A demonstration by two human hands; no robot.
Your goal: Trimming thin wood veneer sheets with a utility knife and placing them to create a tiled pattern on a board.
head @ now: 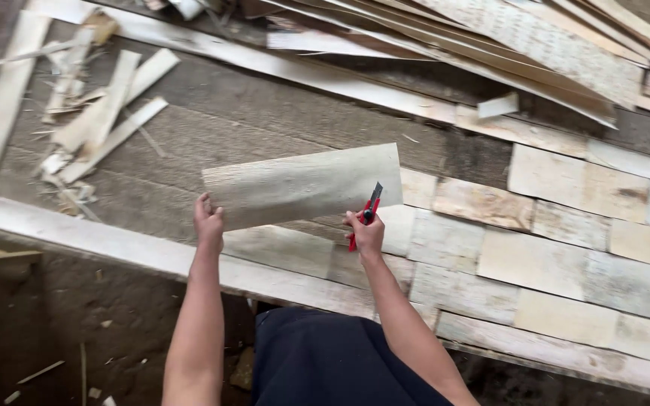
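I am holding a thin sheet of pale veneer (pixel 302 184) up over the workbench (pixel 212 120), its long edges tilting slightly upward toward the right, its lower left corner pinched in my left hand (pixel 208 223), fingers curled closed around the edge. My right hand (pixel 366 231) is gripping a red-and-black utility knife (pixel 366 213), fist closed on the handle, blade end pointing up against the sheet's lower right edge. Both forearms are reaching forward from my body, the left nearly straight, the right angling inward from the elbow. Directly beneath the sheet, the dark bench surface is lying bare, giving open room behind and to the left of the sheet. To the right of the sheet, rectangular veneer pieces (pixel 558 248) are lying edge to edge in rows, covering that side of the bench. Beyond the sheet's far edge, a loose pile of long veneer strips (pixel 505 45) is crowding the back of the bench. Well to the left of the sheet, narrow offcuts (pixel 99 113) are lying scattered. A pale board (pixel 114 244) is running along the bench's near edge, just below my left hand.
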